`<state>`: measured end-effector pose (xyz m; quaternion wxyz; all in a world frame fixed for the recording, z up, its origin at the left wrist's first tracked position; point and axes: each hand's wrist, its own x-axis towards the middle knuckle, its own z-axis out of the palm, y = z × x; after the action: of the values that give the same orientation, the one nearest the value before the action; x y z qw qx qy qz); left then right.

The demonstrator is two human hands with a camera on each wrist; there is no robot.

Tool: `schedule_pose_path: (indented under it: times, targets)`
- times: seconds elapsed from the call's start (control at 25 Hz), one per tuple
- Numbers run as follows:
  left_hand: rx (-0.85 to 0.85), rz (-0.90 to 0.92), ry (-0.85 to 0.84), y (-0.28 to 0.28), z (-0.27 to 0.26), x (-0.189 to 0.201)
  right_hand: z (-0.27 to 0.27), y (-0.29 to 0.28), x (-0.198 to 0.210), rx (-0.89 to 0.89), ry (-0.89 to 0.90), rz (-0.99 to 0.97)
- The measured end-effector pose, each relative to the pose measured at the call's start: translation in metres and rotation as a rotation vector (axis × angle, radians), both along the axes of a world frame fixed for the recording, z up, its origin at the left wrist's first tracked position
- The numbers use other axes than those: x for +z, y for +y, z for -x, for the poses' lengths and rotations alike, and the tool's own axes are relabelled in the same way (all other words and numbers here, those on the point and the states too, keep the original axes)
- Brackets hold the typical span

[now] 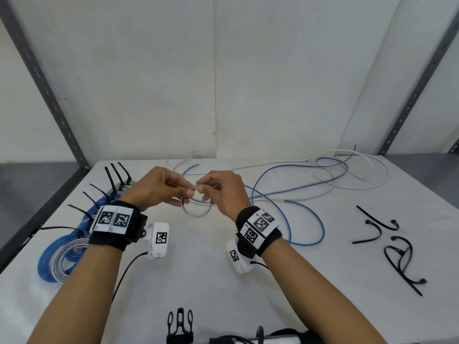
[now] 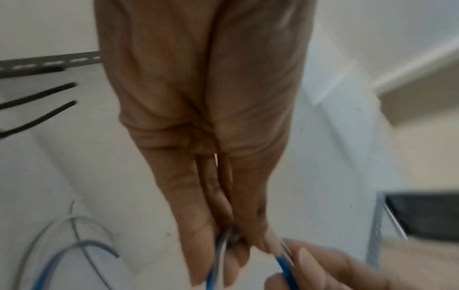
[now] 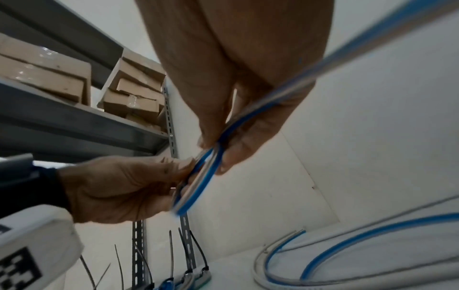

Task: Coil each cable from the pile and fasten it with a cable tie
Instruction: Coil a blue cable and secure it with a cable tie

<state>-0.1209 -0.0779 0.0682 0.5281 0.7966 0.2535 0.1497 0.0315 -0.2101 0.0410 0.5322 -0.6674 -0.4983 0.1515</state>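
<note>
A small coil of blue-and-grey cable [image 1: 196, 211] hangs above the middle of the white table. My left hand [image 1: 159, 187] pinches the coil's top from the left, seen close in the left wrist view [image 2: 223, 245]. My right hand [image 1: 218, 189] pinches it from the right, fingers curled round the strands [image 3: 218, 149]. The cable's loose length [image 1: 308, 232] trails right across the table. A tangled pile of blue, white and grey cables [image 1: 335, 172] lies at the back right.
Several finished coils with black ties [image 1: 74, 234] lie at the left edge. Loose black cable ties [image 1: 395, 254] lie at the right. Grey shelf posts [image 1: 44, 90] flank the table. Cardboard boxes [image 3: 131, 94] sit on a shelf to the left.
</note>
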Motion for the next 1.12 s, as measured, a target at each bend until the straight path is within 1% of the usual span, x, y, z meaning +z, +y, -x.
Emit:
schedule_pose_path:
  times: [0.04,0.12,0.16,0.24,0.28,0.32,0.36,0.4,0.48,0.56,0.6,0.64,0.72,0.84,0.92,0.96,1.0,1.04,1.12]
  targets:
    - [0.072,0.065,-0.1,0.003,0.001,-0.002,0.0,-0.001,0.003,-0.037,0.091,-0.057]
    - [0.22,0.23,-0.302,0.005,0.001,-0.006,0.001,-0.002,0.006,-0.087,0.214,-0.142]
    - [0.263,0.291,-0.378,0.003,-0.002,-0.009,0.002,-0.002,0.007,-0.099,0.252,-0.171]
    - [0.284,0.378,-0.483,-0.004,-0.009,-0.014,0.006,0.001,0.007,-0.108,0.297,-0.225]
    - [0.272,0.387,-0.496,-0.007,-0.013,-0.015,0.006,0.003,0.007,-0.117,0.3,-0.249]
    - [0.249,0.354,-0.469,-0.01,-0.015,-0.014,0.004,0.003,0.006,-0.132,0.279,-0.258]
    - [0.211,0.277,-0.411,-0.011,-0.017,-0.012,-0.001,0.003,0.007,-0.146,0.226,-0.245]
    - [0.162,0.173,-0.338,-0.012,-0.019,-0.009,-0.006,0.001,0.008,-0.139,0.149,-0.207]
    - [0.063,0.01,-0.193,-0.013,-0.019,-0.003,-0.011,-0.003,0.008,-0.059,0.014,-0.1]
    - [0.002,-0.025,-0.11,-0.015,-0.019,0.001,-0.013,-0.007,0.011,0.009,-0.024,-0.005]
    - [0.005,-0.01,-0.11,-0.016,-0.019,0.001,-0.013,-0.009,0.013,0.015,0.007,0.002]
    - [0.036,0.025,-0.147,-0.016,-0.018,0.001,-0.013,-0.011,0.017,0.004,0.069,-0.027]
    - [0.163,0.158,-0.305,-0.016,-0.019,0.0,-0.013,-0.013,0.023,-0.067,0.217,-0.139]
    - [0.321,0.404,-0.57,-0.021,-0.028,-0.002,-0.004,-0.012,0.025,-0.151,0.307,-0.276]
    - [0.345,0.519,-0.674,-0.028,-0.034,-0.005,0.001,-0.01,0.025,-0.158,0.351,-0.319]
    - [0.322,0.532,-0.678,-0.03,-0.035,-0.004,-0.001,-0.009,0.026,-0.17,0.352,-0.322]
    - [0.292,0.488,-0.636,-0.031,-0.035,-0.004,-0.005,-0.01,0.026,-0.182,0.323,-0.302]
    - [0.256,0.382,-0.562,-0.031,-0.033,-0.002,-0.011,-0.011,0.026,-0.18,0.266,-0.258]
    - [0.142,0.122,-0.387,-0.028,-0.028,0.002,-0.021,-0.013,0.026,-0.117,0.111,-0.12]
